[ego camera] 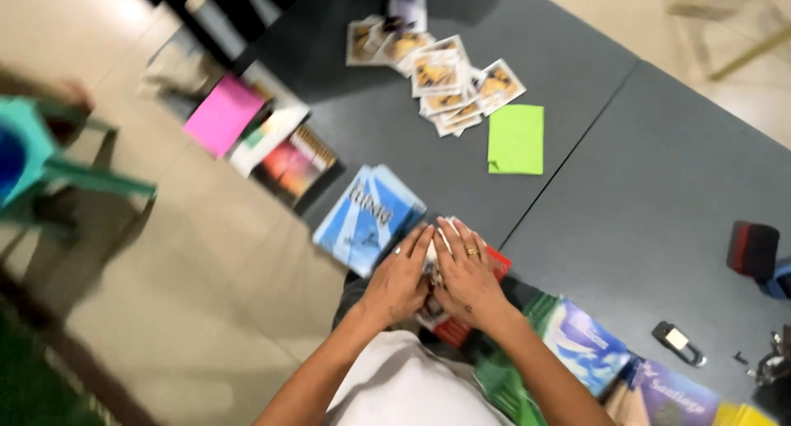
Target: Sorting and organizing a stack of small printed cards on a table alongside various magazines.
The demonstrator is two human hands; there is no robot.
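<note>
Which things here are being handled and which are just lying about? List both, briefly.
In hand:
- left hand and right hand, flat on a small stack of booklets at the table edge
- blue booklets beside the left hand

Lying about:
- green paper sheet
- scattered photo cards
- pink sheet
- small black device

Packet-wise there was a fair bit going on. A blue packet [368, 217] with a lighter streak lay at the near table edge, just left of the middle. Right beside it a red-edged stack of small packets [461, 298] sat mostly covered by hands. Far side, a loose pile of white-bordered sachets [441, 72] with yellow-orange pictures fanned out over each other. Along the near right edge ran a row of flat packs: green [503, 376], sky blue with clouds [587, 344], then purple [671, 397]. All a bit blurry.
</note>
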